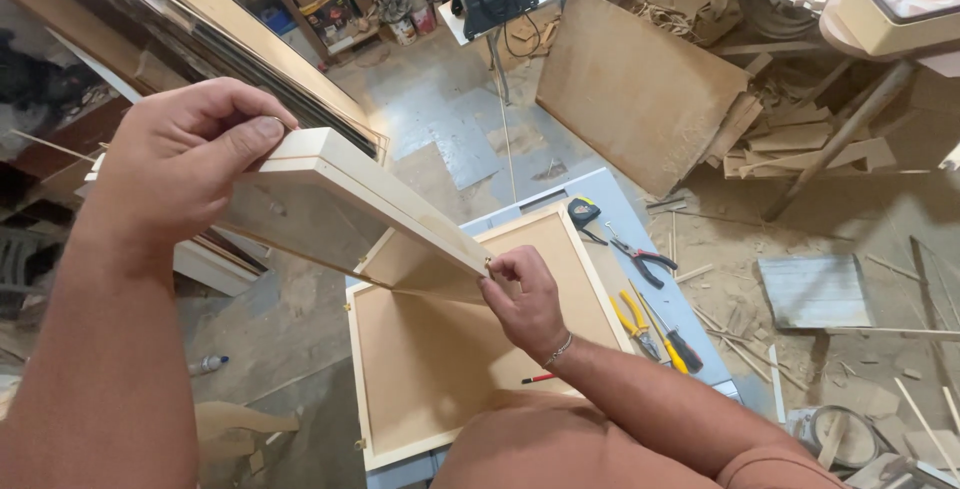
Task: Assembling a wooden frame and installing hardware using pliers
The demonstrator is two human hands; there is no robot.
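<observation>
Cream-painted wooden panel (350, 204), one, held tilted in the air above an open shallow box (440, 349); long axis runs from upper left down toward lower right. Left hand (185, 159) grips its upper end, thumb pressed on the edge. Right hand (525, 299) pinches the lower edge at a small brass fitting (489, 265). On the grey bench (690, 324): two pliers, one tape measure, one screwdriver, one red pencil.
</observation>
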